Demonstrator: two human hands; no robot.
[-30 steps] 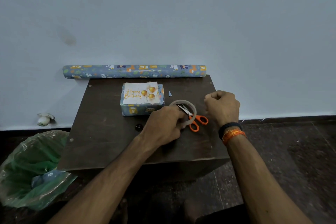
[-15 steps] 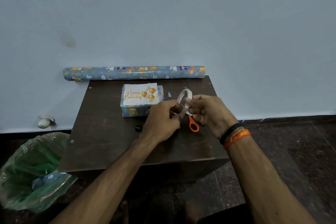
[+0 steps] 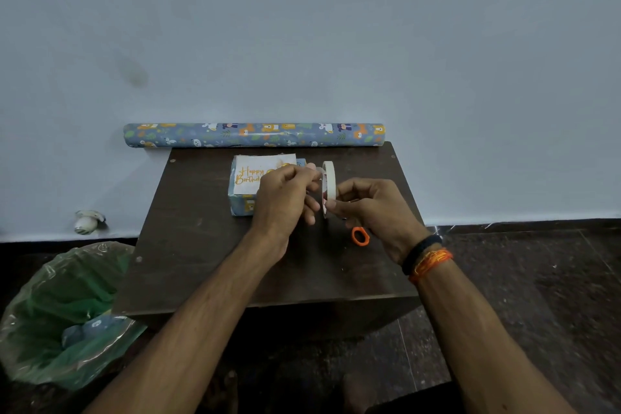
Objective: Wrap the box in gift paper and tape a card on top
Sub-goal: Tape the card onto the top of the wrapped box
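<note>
You sat before a small dark table [image 3: 188,245] set against a pale wall. A roll of gift paper [image 3: 253,135] lay along its far edge, overhanging the far left corner. The wrapped box [image 3: 240,203] stood near the far edge, left of centre, with a "Happy Birthday" card [image 3: 253,175] lying on top; your left hand [image 3: 285,198] hid the card's right part. That hand's fingers were curled, pinching the loose end of the tape roll [image 3: 328,186]. Your right hand [image 3: 376,212] gripped the roll, held upright on edge between both hands above the table. Only one orange handle of the scissors [image 3: 360,236] showed beneath your right hand. A green bag-lined bin [image 3: 64,312] stood on the floor left of the table. Half a second earlier both hands were lower, nearer the scissors; they had since risen toward the box.
</note>
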